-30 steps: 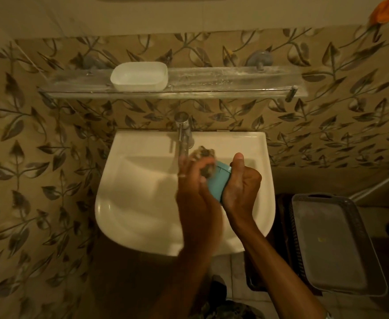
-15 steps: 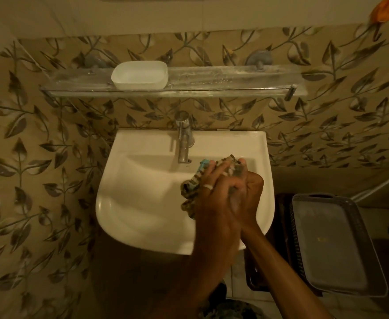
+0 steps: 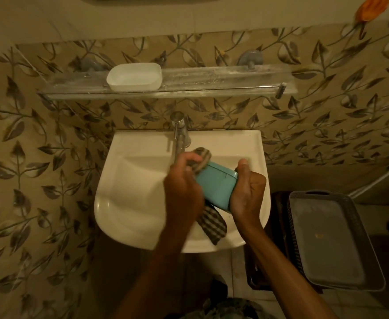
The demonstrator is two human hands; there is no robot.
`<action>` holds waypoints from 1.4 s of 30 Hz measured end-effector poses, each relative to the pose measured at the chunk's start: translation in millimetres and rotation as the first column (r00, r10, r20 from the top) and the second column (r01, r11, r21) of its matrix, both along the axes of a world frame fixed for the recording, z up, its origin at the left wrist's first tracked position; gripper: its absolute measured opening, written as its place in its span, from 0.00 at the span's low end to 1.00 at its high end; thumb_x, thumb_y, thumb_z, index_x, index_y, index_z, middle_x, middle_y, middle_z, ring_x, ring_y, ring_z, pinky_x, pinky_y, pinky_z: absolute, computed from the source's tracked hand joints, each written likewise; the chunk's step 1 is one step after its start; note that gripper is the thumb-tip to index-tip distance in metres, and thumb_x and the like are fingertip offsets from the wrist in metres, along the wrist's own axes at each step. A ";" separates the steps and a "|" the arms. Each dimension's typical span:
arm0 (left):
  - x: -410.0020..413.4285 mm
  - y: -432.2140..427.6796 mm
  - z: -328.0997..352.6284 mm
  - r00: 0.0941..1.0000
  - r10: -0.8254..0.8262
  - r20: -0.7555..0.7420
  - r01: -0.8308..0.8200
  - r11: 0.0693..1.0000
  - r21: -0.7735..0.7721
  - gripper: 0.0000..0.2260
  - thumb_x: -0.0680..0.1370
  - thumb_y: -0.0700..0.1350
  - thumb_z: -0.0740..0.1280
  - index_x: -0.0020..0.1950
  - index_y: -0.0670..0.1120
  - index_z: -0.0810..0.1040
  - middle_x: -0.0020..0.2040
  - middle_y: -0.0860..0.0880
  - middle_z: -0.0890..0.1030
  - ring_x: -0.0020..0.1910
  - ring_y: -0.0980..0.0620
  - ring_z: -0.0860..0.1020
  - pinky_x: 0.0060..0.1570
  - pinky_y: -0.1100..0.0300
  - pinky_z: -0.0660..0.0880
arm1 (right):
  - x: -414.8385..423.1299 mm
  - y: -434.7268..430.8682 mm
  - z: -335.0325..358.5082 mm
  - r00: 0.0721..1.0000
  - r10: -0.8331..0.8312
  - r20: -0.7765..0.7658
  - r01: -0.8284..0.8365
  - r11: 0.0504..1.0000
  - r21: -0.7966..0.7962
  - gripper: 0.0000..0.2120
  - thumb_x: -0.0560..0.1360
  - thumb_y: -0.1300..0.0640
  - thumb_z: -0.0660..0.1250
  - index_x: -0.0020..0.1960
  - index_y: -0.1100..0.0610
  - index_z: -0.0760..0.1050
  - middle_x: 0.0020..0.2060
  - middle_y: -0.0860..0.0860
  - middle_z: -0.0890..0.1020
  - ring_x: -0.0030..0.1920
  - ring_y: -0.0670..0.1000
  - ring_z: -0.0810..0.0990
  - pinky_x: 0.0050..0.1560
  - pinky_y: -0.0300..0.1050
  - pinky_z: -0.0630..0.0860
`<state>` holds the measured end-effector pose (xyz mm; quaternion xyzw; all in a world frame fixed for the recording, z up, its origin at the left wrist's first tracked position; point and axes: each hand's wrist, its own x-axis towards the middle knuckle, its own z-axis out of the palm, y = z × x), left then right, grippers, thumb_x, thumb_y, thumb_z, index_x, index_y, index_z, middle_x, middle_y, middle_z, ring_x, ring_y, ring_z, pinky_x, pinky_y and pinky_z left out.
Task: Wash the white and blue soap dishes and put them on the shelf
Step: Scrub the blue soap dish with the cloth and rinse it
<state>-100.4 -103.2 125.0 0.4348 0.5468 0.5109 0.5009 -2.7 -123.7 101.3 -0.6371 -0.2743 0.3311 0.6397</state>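
Note:
Over the white sink (image 3: pixel 129 192) my right hand (image 3: pixel 246 194) grips the blue soap dish (image 3: pixel 216 185) at its right end, thumb up, with the dish tilted on its side. My left hand (image 3: pixel 182 187) holds a striped cloth (image 3: pixel 212 223) against the dish's left side; one end of the cloth sticks out above my fingers, the other hangs down below the dish. The white soap dish (image 3: pixel 134 76) stands on the glass shelf (image 3: pixel 212 81) above the sink, toward its left half.
A chrome tap (image 3: pixel 180 132) rises at the back of the sink, just behind my left hand. A grey plastic tray (image 3: pixel 331 240) sits on a stand at the right of the sink. Leaf-patterned tiles cover the wall. An orange object (image 3: pixel 370 8) hangs top right.
My left hand with the cloth slid from over the dish to its left side, uncovering the blue dish. The cloth's lower end now hangs below it. My right hand kept its hold.

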 end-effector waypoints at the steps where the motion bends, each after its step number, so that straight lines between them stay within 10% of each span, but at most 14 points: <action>1: -9.0 11.2 1.9 0.999 -0.003 0.036 0.006 0.995 -0.095 0.12 0.79 0.36 0.53 0.48 0.46 0.74 0.56 0.42 0.79 0.56 0.45 0.78 0.51 0.57 0.78 | 0.2 1.0 5.4 1.000 -0.012 -0.017 0.012 1.000 0.002 0.25 0.82 0.49 0.56 0.28 0.56 0.71 0.23 0.51 0.79 0.29 0.52 0.81 0.26 0.38 0.71; 6: -34.8 22.9 -0.5 0.991 -0.015 0.132 0.046 0.971 -0.233 0.20 0.81 0.35 0.50 0.46 0.54 0.76 0.58 0.43 0.77 0.54 0.43 0.77 0.47 0.49 0.77 | 0.1 13.0 16.3 0.991 0.136 0.013 -0.136 0.989 0.057 0.29 0.67 0.30 0.60 0.25 0.56 0.74 0.22 0.48 0.79 0.27 0.46 0.81 0.27 0.40 0.74; 13: -37.2 8.3 -4.9 0.993 0.117 -0.010 -0.117 0.993 -0.034 0.19 0.79 0.33 0.52 0.42 0.54 0.75 0.47 0.52 0.79 0.41 0.56 0.81 0.32 0.64 0.78 | 0.9 24.6 13.0 0.854 0.476 0.208 -0.503 0.858 0.100 0.19 0.78 0.51 0.63 0.31 0.59 0.68 0.27 0.48 0.72 0.30 0.42 0.70 0.32 0.39 0.68; 19: -39.4 -6.6 10.9 0.982 0.009 -0.187 0.025 0.983 0.180 0.09 0.77 0.37 0.53 0.43 0.48 0.70 0.46 0.45 0.77 0.47 0.46 0.78 0.43 0.54 0.78 | 12.1 18.5 13.0 0.650 0.667 0.363 -0.694 0.716 -0.073 0.15 0.83 0.58 0.53 0.45 0.62 0.74 0.39 0.51 0.78 0.39 0.45 0.75 0.42 0.40 0.71; 25: -1.1 -49.2 25.4 0.919 0.081 -0.386 0.043 0.952 0.303 0.11 0.78 0.43 0.53 0.43 0.59 0.67 0.44 0.62 0.74 0.47 0.60 0.75 0.45 0.64 0.74 | -14.0 7.2 15.9 0.817 0.298 0.494 -0.334 0.943 -0.017 0.26 0.78 0.44 0.50 0.28 0.55 0.74 0.22 0.46 0.75 0.26 0.46 0.75 0.34 0.45 0.71; 29: 11.5 -71.3 9.1 0.907 0.152 -0.394 0.049 0.888 0.456 0.12 0.80 0.37 0.57 0.55 0.54 0.72 0.63 0.55 0.73 0.66 0.53 0.71 0.64 0.58 0.70 | -17.4 3.6 19.0 0.905 0.174 0.388 -0.211 0.976 0.056 0.29 0.78 0.44 0.54 0.20 0.50 0.67 0.16 0.44 0.71 0.20 0.45 0.67 0.27 0.39 0.63; 38: -17.3 -37.0 0.4 0.930 0.132 -0.344 -0.029 0.957 0.287 0.13 0.80 0.36 0.57 0.56 0.50 0.76 0.59 0.63 0.73 0.63 0.71 0.68 0.57 0.73 0.71 | -9.3 -5.7 9.3 0.991 -0.061 0.123 0.065 0.997 -0.034 0.27 0.79 0.44 0.58 0.26 0.57 0.65 0.22 0.50 0.72 0.26 0.50 0.76 0.29 0.41 0.69; 42: 18.3 -85.2 10.6 0.889 -0.006 -0.458 0.229 0.872 0.432 0.12 0.80 0.45 0.54 0.56 0.55 0.75 0.69 0.69 0.65 0.74 0.61 0.59 0.70 0.59 0.64 | -8.0 -4.1 17.6 0.995 -0.037 0.090 0.029 0.996 0.085 0.25 0.81 0.50 0.59 0.25 0.53 0.65 0.18 0.44 0.71 0.21 0.43 0.71 0.27 0.37 0.68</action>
